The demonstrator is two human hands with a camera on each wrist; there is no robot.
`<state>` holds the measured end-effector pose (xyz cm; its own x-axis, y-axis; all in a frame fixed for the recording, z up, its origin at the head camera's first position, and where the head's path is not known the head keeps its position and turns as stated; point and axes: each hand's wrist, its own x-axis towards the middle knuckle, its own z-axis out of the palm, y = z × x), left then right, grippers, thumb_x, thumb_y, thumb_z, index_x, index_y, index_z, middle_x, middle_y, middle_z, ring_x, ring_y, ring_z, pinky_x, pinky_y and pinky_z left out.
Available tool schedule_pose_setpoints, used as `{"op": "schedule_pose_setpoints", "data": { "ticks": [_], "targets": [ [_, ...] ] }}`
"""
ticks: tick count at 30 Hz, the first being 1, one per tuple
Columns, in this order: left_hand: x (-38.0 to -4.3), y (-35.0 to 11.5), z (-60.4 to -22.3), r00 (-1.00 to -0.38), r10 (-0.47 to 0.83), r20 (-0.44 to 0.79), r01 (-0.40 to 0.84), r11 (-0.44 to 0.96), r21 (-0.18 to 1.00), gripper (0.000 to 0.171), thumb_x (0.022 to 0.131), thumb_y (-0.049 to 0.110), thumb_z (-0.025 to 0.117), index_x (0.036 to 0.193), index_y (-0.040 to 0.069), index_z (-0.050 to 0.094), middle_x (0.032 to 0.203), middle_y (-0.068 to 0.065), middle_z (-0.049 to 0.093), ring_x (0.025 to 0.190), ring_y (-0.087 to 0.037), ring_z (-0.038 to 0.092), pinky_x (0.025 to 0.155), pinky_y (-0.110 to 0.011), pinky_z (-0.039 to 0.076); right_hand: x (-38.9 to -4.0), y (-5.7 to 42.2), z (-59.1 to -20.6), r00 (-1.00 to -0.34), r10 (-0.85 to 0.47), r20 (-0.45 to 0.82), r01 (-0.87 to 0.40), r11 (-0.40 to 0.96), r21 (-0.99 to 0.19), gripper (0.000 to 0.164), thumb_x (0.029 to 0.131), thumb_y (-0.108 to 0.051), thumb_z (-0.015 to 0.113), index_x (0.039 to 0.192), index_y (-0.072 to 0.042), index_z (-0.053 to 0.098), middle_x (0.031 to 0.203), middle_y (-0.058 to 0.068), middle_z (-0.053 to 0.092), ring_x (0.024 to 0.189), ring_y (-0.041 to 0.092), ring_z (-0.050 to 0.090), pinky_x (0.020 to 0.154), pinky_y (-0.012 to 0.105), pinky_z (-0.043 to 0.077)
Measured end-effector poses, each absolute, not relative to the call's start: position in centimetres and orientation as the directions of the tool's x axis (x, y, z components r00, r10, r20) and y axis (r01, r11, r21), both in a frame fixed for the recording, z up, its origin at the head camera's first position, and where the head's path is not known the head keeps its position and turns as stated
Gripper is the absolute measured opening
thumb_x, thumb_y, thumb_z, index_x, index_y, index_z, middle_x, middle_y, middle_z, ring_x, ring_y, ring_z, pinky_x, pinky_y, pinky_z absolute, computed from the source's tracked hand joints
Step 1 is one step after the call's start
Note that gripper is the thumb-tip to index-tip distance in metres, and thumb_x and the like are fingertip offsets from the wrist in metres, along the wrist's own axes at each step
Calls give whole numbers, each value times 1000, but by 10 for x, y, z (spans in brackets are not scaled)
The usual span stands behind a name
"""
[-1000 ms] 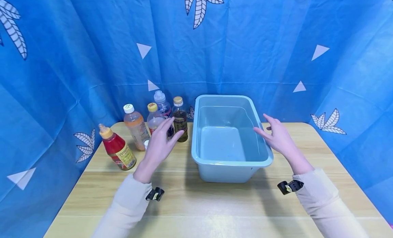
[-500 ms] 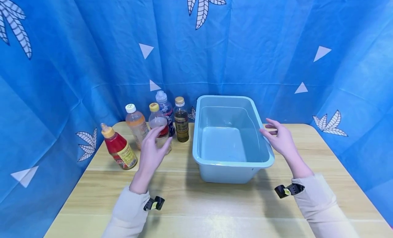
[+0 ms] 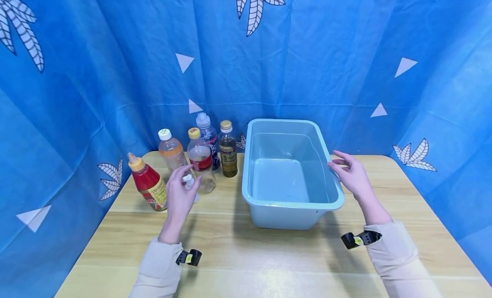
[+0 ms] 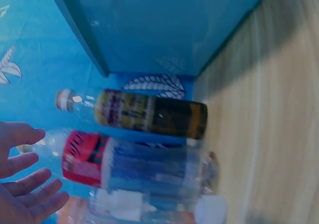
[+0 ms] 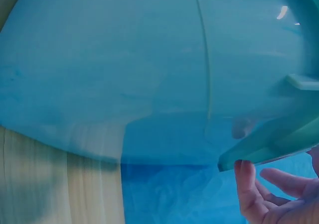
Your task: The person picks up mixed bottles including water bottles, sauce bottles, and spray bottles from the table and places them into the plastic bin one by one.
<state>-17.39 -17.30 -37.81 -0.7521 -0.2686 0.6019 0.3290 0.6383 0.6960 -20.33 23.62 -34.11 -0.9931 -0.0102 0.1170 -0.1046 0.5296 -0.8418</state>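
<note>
My left hand [image 3: 179, 197] hovers around a small clear bottle with a white cap [image 3: 188, 179], fingers apart; in the head view I cannot tell whether it touches it. The left wrist view shows the fingers spread beside a clear bottle with a red label [image 4: 84, 157]. At the right rim of a light blue plastic basin [image 3: 294, 217] is my right hand [image 3: 354, 176], with loosely bent fingers. One digit touches the rim's edge in the right wrist view, without a grip around it. Nothing lies inside the basin.
Left of the basin stand a red sauce bottle with a nozzle [image 3: 146, 182], an orange-banded bottle [image 3: 171, 152], a blue-labelled bottle [image 3: 209, 135] and a dark liquid bottle [image 3: 228, 155]. A blue curtain [image 3: 292, 67] hangs behind the wooden table [image 3: 215, 255].
My left hand has moved left and toward me, from in front of the back bottles to the small white-capped one. My right hand has shifted slightly right, its thumb now at the basin rim.
</note>
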Motion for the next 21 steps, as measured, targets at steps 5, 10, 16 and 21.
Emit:
{"op": "schedule_pose_setpoints", "data": {
  "ticks": [5,10,16,21],
  "targets": [
    [-178,-182,-388,-762,-309,570,283,632,721,36,72,2,71,105,-6,60,106,-20,56,91,-32,55,67,-42,47,-206,235,-345,-995,5,95,-82,477,-875,57,90,-33,49,137,-5,32,125,27,42,107,42,46,87,53,38],
    [-182,-188,-394,-774,-310,552,262,638,725,39,70,2,72,106,-5,59,109,-21,55,93,-32,53,67,-41,47,-208,234,-348,-996,17,89,-72,450,-890,56,91,-32,48,137,-5,32,122,26,45,107,40,48,86,46,42],
    [-187,-194,-402,-792,-315,524,233,637,735,39,70,3,73,107,-4,59,110,-21,54,95,-30,51,69,-40,45,-210,234,-350,-996,35,83,-61,419,-906,54,91,-31,48,136,-5,34,115,27,49,88,13,57,69,19,48],
    [-192,-198,-408,-807,-311,502,223,626,747,40,70,2,72,108,-5,59,109,-22,54,93,-33,51,69,-43,45,-211,234,-351,-997,47,60,-39,362,-931,54,90,-30,50,135,-3,34,108,21,55,76,-3,55,65,16,48]
  ]
}}
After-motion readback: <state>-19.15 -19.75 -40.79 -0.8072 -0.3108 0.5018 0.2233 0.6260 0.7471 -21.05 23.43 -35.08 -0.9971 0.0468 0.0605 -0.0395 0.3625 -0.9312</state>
